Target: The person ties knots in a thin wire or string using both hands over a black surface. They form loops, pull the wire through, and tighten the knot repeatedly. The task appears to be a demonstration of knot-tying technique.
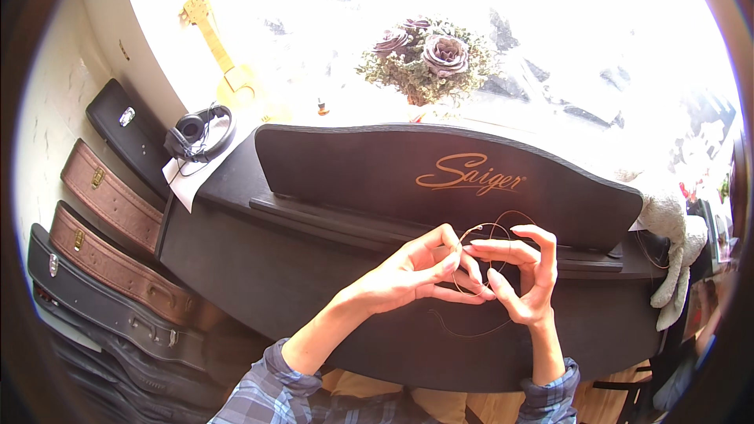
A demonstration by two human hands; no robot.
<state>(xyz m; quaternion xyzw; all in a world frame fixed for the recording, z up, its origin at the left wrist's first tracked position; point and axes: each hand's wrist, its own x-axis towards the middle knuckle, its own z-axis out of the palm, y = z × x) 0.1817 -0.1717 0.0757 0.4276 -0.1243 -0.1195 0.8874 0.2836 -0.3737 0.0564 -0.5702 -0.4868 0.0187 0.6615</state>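
Observation:
A thin copper-coloured wire string, which looks like an instrument string, is bent into loops between my hands. My left hand pinches the loops with thumb and forefinger, its other fingers reaching toward the right hand. On the right side of the loops, my right hand has its fingers curved around the string, the forefinger raised and the fingertips meeting the left hand; its exact grip is partly hidden. A loose length of the string hangs below, over the black lid of a piano-like instrument.
A black upright panel rises behind my hands. Headphones and a ukulele-like instrument are at the far left, above several instrument cases. Flowers stand by the bright window. A grey plush toy hangs at right.

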